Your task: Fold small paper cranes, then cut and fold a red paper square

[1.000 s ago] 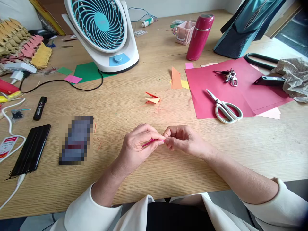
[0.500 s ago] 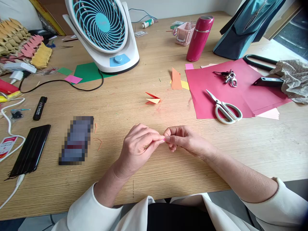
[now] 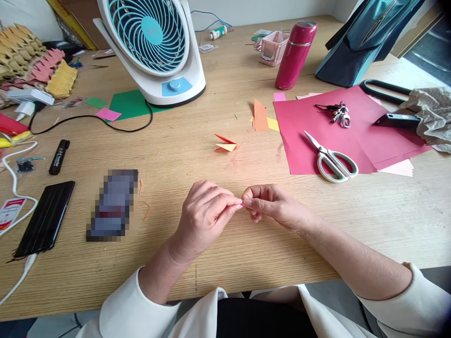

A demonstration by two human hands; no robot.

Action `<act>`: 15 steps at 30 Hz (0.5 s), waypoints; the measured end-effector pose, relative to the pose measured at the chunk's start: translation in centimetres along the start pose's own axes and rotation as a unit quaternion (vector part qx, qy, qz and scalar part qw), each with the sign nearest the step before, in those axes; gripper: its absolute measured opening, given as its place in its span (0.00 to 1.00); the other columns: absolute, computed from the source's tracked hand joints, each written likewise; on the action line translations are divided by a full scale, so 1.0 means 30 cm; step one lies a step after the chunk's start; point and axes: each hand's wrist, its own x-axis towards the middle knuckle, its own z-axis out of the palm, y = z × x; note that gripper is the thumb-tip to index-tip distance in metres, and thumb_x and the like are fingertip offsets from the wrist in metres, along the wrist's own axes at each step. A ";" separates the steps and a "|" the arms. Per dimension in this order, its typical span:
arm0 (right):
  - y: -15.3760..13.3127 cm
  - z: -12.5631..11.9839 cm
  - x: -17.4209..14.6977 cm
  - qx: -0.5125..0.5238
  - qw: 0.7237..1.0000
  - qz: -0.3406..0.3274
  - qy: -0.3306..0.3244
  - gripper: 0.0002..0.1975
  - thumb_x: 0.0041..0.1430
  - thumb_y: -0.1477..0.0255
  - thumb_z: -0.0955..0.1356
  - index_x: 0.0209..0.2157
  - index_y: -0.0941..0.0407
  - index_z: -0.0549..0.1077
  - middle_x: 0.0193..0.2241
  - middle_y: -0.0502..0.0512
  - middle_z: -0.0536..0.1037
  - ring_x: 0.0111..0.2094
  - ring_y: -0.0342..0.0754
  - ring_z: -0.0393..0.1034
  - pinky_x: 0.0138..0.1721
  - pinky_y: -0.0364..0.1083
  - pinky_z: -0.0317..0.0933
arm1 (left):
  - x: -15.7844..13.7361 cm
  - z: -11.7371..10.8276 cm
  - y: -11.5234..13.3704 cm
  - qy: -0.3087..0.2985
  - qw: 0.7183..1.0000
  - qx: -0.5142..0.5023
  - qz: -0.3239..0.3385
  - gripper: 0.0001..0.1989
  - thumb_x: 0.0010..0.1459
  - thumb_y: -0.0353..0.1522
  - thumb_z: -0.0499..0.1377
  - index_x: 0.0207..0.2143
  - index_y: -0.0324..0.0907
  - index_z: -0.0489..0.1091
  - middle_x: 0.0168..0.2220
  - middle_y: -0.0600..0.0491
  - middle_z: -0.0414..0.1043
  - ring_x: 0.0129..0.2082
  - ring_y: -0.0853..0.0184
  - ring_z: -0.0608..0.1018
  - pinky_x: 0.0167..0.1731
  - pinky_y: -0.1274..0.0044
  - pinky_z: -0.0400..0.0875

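My left hand and my right hand meet fingertip to fingertip above the table's front half. Between their pinched thumbs and forefingers shows a tiny bit of pink paper; the fingers hide the rest of it, so its shape cannot be made out. Beyond the hands, a small folded piece of orange-red and pale yellow paper rests on the wood. White-handled scissors lie partly open on red paper sheets to the right of my right hand.
A white fan stands at the back, with a dark cord running left. Right of it are a pink flask and a keyring. At left lie a pixelated phone-like object, a black power bank and a marker.
Both hands keep their pinch at nearly the same place. The whole view has shifted very slightly, with the table things appearing a little further right.
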 end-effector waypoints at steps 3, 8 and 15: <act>-0.006 -0.002 -0.003 -0.029 1.000 -0.001 0.001 0.20 0.51 0.56 0.75 0.29 0.59 0.72 0.23 0.46 0.67 0.23 0.39 0.61 0.27 0.42 0.57 | 0.001 0.000 0.003 -0.004 1.000 0.019 0.007 0.04 0.60 0.26 0.62 0.33 0.43 0.72 0.29 0.55 0.79 0.30 0.66 0.74 0.41 0.68 0.68; -0.013 -0.005 -0.011 -0.109 0.994 -0.014 0.006 0.20 0.55 0.54 0.73 0.29 0.58 0.71 0.21 0.46 0.65 0.24 0.40 0.57 0.26 0.42 0.53 | 0.000 0.001 0.007 -0.021 0.998 0.049 0.015 0.05 0.61 0.26 0.59 0.32 0.44 0.70 0.29 0.55 0.78 0.31 0.65 0.74 0.46 0.66 0.67; -0.015 -0.013 -0.017 -0.143 0.987 -0.071 0.027 0.19 0.59 0.55 0.70 0.30 0.57 0.69 0.23 0.46 0.64 0.24 0.40 0.56 0.25 0.42 0.53 | -0.005 0.010 0.009 -0.028 0.997 0.066 -0.016 0.06 0.60 0.26 0.59 0.31 0.45 0.67 0.28 0.57 0.77 0.31 0.65 0.75 0.51 0.65 0.66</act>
